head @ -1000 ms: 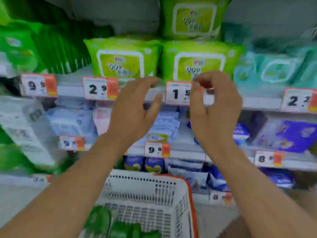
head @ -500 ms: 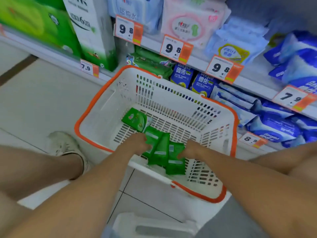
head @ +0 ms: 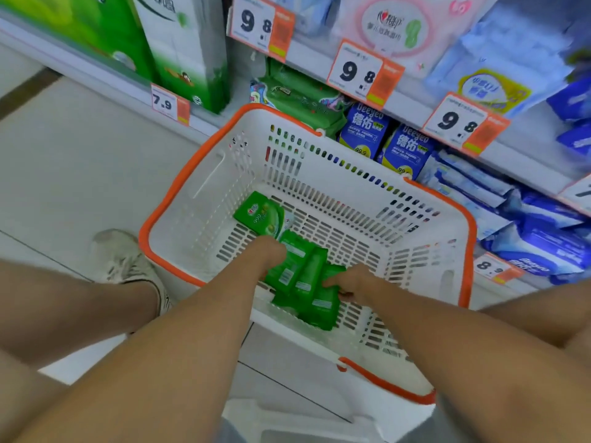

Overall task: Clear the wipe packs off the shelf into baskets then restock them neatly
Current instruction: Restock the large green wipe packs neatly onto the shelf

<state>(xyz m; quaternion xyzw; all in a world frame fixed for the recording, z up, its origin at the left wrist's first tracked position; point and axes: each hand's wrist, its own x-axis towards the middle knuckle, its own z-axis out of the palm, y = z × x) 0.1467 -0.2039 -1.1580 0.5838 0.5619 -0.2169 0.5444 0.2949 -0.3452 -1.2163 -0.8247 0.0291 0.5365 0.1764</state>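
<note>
Head cam: fingers of both hands are curled around a bunch of small green wipe packs (head: pixel 303 282) down in the white basket (head: pixel 463 260). The left hand (head: pixel 267 254) grips them from one side and the right hand (head: pixel 350 279) from the other. A second ago both hands were empty up by the shelf tags, half a second ago already on this bunch (barely shifted since). One more green pack (head: pixel 260 214) lies loose just beside them. Looks like restocking is starting.

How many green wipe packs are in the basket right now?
4 visible: one pack lying alone toward the basket's left wall, three packs bunched between the left hand and right hand. More may hide underneath.
</note>
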